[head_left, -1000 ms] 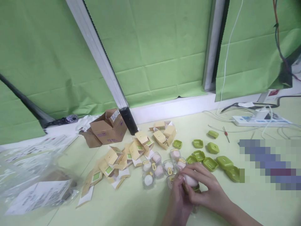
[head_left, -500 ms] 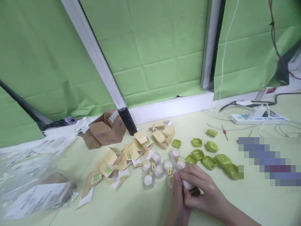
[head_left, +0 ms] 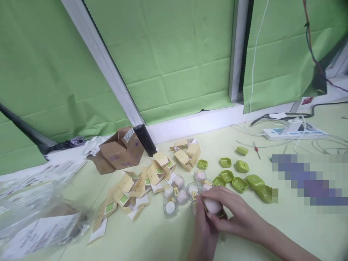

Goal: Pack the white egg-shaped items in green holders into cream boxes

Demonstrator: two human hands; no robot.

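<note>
My left hand (head_left: 204, 226) and my right hand (head_left: 233, 211) meet at the lower middle. Between them they grip a pale pink rounded piece (head_left: 213, 206), its underside dark and mostly covered by my fingers. Just beyond lie several clear cases, each with a similar pale round piece inside and a yellow loop; one clear case (head_left: 170, 207) lies left of my hands. To the right are several green plastic shells, among them an open green shell (head_left: 239, 185) and a larger green shell (head_left: 255, 181).
Unfolded kraft cartons (head_left: 130, 181) spread to the left. Behind them stand a brown cardboard box (head_left: 122, 154) and a black cylinder (head_left: 145, 139). A clear plastic bag (head_left: 46, 232) lies at far left. A white power strip (head_left: 295, 133) with cables and a red-handled tool (head_left: 256, 149) lie at right.
My right fingers have shifted, so more of the pale pink piece shows between my hands. The whole view has moved slightly; the things on the table appear unmoved.
</note>
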